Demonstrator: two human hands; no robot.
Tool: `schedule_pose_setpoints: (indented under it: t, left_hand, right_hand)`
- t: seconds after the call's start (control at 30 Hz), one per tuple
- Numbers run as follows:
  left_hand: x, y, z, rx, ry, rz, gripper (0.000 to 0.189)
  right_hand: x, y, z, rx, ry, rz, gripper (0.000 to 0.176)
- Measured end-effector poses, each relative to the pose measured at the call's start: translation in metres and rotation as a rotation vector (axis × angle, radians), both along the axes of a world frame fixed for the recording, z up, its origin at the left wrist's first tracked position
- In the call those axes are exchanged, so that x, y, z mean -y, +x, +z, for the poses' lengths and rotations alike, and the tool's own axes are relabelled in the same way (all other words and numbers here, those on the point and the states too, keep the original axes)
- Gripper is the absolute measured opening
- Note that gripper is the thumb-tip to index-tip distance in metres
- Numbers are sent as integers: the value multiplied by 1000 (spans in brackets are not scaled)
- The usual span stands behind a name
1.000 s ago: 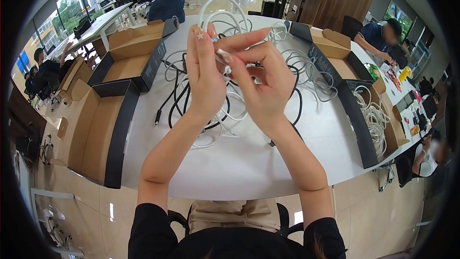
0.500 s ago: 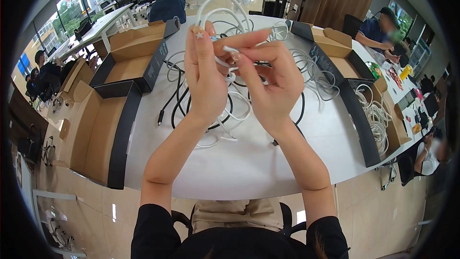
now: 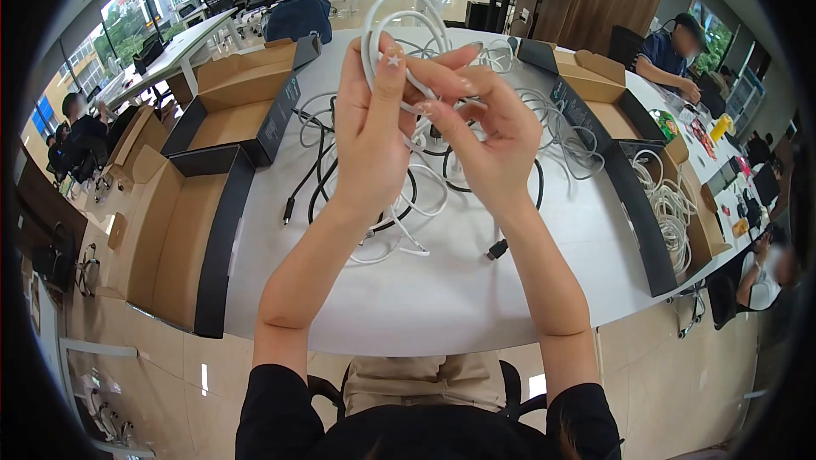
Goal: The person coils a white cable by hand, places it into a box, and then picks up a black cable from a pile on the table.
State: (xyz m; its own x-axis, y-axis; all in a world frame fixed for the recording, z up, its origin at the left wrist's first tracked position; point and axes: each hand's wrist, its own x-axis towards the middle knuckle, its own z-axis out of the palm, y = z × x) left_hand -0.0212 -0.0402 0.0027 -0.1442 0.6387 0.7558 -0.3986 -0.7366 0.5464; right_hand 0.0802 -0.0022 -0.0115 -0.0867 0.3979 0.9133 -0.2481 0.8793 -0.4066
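A coiled white cable rises in loops above my hands. My left hand is closed round the base of the loops, thumb pressed on them. With thumb and fingertips, my right hand pinches the same cable at the lower right of the coil; its other fingers are bent. Below both hands, loose white cables and black cables lie tangled on the white table. A black connector rests under my right wrist.
Open black-and-brown boxes stand left, back left and back right. Another box at the right holds coiled white cables. Grey cables lie right of my hands. One person sits at the far right table.
The coil and my left hand have shifted slightly right. My right fingers have closed in against the coil; the cable end that stuck out between them no longer shows.
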Motion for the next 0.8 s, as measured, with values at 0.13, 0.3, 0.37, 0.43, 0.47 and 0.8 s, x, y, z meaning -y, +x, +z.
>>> schedule_pose_setpoints:
  t: [0.13, 0.3, 0.37, 0.43, 0.47, 0.8]
  left_hand:
    - [-7, -11, -2, -31, 26, -47, 20]
    - [-12, -11, -4, -66, 109, -112, 18]
    - [-12, -12, -4, -44, 105, -142, 17]
    - [-10, -11, -1, -16, 69, -124, 16]
    - [-11, -11, -1, -25, 76, -127, 16]
    - [-11, -10, -2, 11, -10, -159, 21]
  right_hand:
    - [-7, 8, 5, 136, -7, 34, 9]
    - [-8, 15, 11, 246, 274, -258, 13]
    - [-9, 13, 11, 243, 422, -389, 14]
    - [-11, 10, 10, 214, 562, -519, 15]
    - [-11, 9, 9, 204, 603, -564, 16]
    - [-14, 17, 13, 291, 841, -776, 16]
